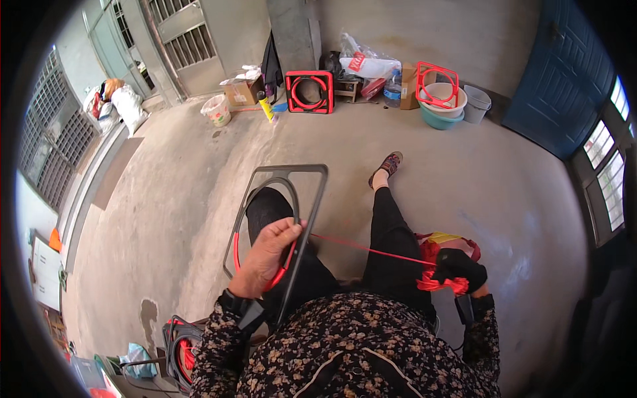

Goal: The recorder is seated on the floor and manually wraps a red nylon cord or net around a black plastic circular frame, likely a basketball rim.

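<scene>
My bare left hand [269,251] is closed on a dark grey rectangular frame [292,166], held tilted over my left thigh. Inside it sits a rounded grey ring, whose lower part is covered in red wrapping [237,251]. My thumb and fingers pinch at the frame's right side, where the ring meets the bar. A thin red ribbon [371,251] runs taut from there to my right hand [462,270]. That hand, in a black glove, is closed on the ribbon, with a loose crumpled red bunch hanging beneath it.
A red and yellow bag [439,238] lies beside my right leg. Several more dark frames [176,351] with red parts are at lower left. By the far wall stand a red-wrapped frame [310,93], a yellow can [265,106], a cardboard box [242,91] and stacked basins [441,119].
</scene>
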Demonstrator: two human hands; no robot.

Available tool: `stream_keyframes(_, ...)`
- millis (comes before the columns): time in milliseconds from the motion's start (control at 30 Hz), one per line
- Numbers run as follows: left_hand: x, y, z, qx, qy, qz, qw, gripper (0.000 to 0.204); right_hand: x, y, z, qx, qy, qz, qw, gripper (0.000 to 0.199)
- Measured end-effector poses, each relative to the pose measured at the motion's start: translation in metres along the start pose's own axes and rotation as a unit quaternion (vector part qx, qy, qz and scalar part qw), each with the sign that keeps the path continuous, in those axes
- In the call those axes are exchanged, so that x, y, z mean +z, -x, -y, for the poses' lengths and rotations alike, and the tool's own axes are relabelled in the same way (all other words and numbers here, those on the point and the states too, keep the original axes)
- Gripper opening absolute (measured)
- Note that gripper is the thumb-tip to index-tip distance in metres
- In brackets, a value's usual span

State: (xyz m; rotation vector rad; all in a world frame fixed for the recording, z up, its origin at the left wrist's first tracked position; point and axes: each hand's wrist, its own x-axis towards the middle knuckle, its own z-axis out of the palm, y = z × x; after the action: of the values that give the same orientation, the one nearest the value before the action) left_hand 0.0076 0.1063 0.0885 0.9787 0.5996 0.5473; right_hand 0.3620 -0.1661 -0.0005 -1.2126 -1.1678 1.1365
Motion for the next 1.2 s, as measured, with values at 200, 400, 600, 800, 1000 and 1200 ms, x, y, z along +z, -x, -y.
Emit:
stream_keyframes(200,0.004,-0.005,0.044,0.001,-0.118,-0.025,0.993,0.020,-0.009,0.025,-0.017,-0.044,-0.235,-0.169,0.956,0.025)
stream_keyframes(400,0.010,-0.003,0.058,-0.007,-0.039,0.036,0.999,0.019,-0.009,0.019,-0.067,0.112,-0.336,-0.424,0.834,0.034)
stream_keyframes(600,0.020,-0.002,0.058,-0.043,-0.073,0.041,0.996,0.008,0.015,-0.030,-0.031,0.030,0.530,-0.322,0.784,0.031)
stream_keyframes(800,0.024,-0.001,0.066,-0.083,-0.113,0.090,0.986,0.014,0.085,-0.128,-0.017,-0.099,0.283,-0.304,0.905,0.034)
stream_keyframes(1000,0.030,-0.005,0.072,-0.130,-0.104,0.152,0.974,0.011,0.097,-0.126,-0.057,-0.174,0.344,-0.048,0.921,0.036)
stream_keyframes(1200,0.031,-0.002,0.078,-0.065,-0.007,0.150,0.987,0.017,0.117,-0.148,-0.042,-0.036,-0.106,0.079,0.991,0.038)
